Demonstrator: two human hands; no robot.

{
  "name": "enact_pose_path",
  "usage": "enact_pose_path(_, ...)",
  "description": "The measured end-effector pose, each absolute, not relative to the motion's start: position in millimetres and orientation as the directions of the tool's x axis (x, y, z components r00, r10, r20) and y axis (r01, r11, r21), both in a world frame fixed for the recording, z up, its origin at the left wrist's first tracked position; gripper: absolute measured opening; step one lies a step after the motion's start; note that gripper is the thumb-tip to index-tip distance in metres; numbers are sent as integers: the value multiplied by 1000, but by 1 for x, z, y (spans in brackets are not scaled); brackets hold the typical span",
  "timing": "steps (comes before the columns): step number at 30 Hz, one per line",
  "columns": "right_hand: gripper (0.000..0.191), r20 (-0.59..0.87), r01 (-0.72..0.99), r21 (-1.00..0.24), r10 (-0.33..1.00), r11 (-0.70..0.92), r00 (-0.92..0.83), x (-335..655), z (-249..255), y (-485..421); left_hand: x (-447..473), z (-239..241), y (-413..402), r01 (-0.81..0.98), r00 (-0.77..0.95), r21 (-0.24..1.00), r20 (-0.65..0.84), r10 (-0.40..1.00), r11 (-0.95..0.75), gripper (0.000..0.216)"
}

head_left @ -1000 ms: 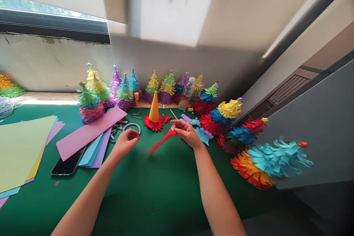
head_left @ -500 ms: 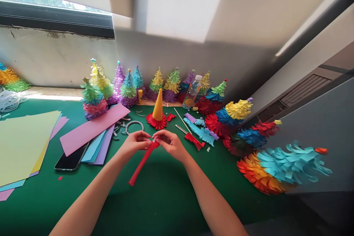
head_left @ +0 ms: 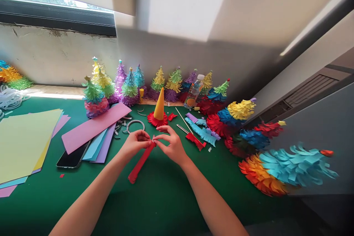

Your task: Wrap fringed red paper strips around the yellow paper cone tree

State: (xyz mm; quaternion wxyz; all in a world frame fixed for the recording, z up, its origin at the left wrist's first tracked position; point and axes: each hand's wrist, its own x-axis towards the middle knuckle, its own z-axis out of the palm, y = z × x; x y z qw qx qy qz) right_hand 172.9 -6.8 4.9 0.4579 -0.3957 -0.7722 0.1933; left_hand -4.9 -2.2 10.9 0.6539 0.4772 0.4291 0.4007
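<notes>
A red paper strip (head_left: 141, 165) slants down toward me over the green table, its upper end pinched in my left hand (head_left: 137, 143). My right hand (head_left: 172, 143) has thumb and forefinger closed at that same end, where a small pale bit shows between the fingertips; its other fingers are raised. What the pale bit is I cannot make out for sure. Just beyond my hands stands a yellow paper cone (head_left: 159, 107) with a fringed red paper ring (head_left: 157, 119) around its base. A roll of tape (head_left: 135, 122) lies beside my left hand.
Several fringed paper trees (head_left: 129, 90) line the back and right side, near a plastic bottle (head_left: 193, 92). On the left are paper sheets (head_left: 26, 143), a pink strip (head_left: 96, 127) and a phone (head_left: 72, 158). Blue fringed scraps (head_left: 201, 132) and a red scrap (head_left: 195, 141) lie right.
The fingers of my right hand have lifted and spread somewhat, while its thumb and forefinger stay at the strip's end. The view has shifted slightly.
</notes>
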Motion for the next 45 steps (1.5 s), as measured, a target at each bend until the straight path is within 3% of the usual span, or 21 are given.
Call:
enact_pose_path(4,8,522,529,-595,792,605,-317,173,3,-8,-4,10,-1,-95,274,976,-164,948,196,29)
enact_pose_path(20,15,290,589,-685,902,428,-319,167,-4,-10,-3,2,0,61,250,991,-130,960,118,22)
enact_pose_path(26,14,301,660,-641,919,393,-255,165,-1,-12,-1,0,-1,62,207,994,-97,973,86,22)
enact_pose_path(38,15,287,690,-597,912,409,-292,166,-5,-11,0,-4,-4,143,190,989,-6,982,-21,17)
enact_pose_path(45,15,317,746,-505,897,434,-307,164,-4,-13,2,-5,-6,194,199,980,5,980,-45,17)
